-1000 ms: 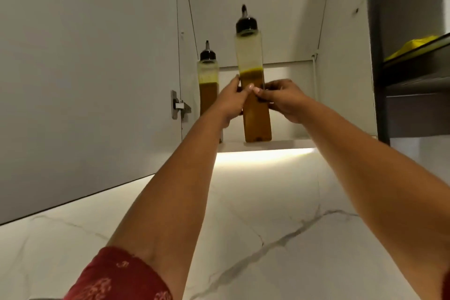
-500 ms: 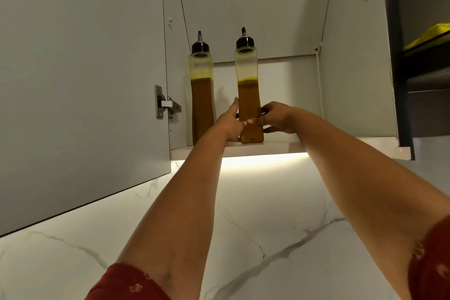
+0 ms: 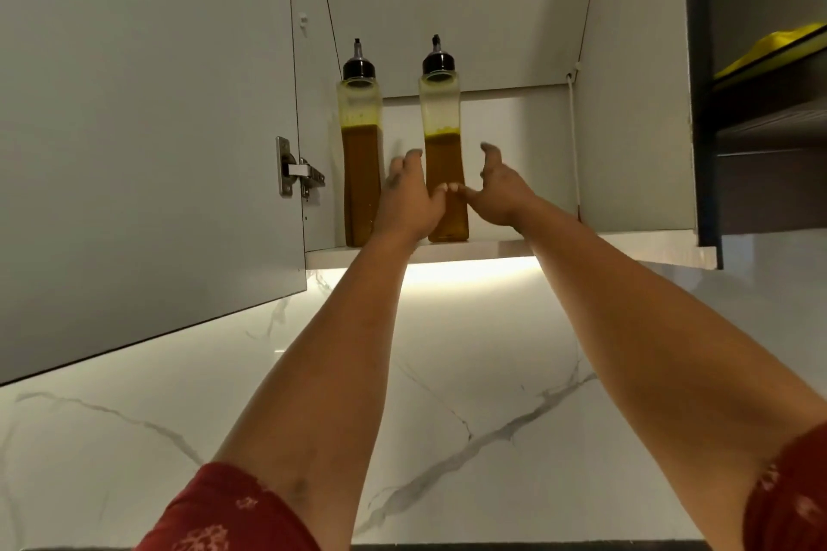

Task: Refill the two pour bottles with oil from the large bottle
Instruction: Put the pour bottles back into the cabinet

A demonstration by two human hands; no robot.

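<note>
Two tall clear pour bottles with black spout caps stand side by side on the open wall cabinet's shelf (image 3: pixel 470 250), each more than half full of amber oil. The left bottle (image 3: pixel 360 157) stands near the cabinet's left wall. The right bottle (image 3: pixel 441 116) stands between my hands. My left hand (image 3: pixel 405 199) and my right hand (image 3: pixel 499 192) flank its lower half with fingers spread away from it; only the thumb tips seem to touch its front. The large bottle is not in view.
The cabinet door (image 3: pixel 143 125) hangs open at the left, with a metal hinge (image 3: pixel 297 168). A dark shelf unit with a yellow item (image 3: pixel 769 54) is at the right. Below the lit cabinet underside runs a white marble backsplash (image 3: pixel 470 394).
The right bottle came down from mid-air onto the shelf beside the left one. Both hands, which gripped it, have opened and spread away from its sides.
</note>
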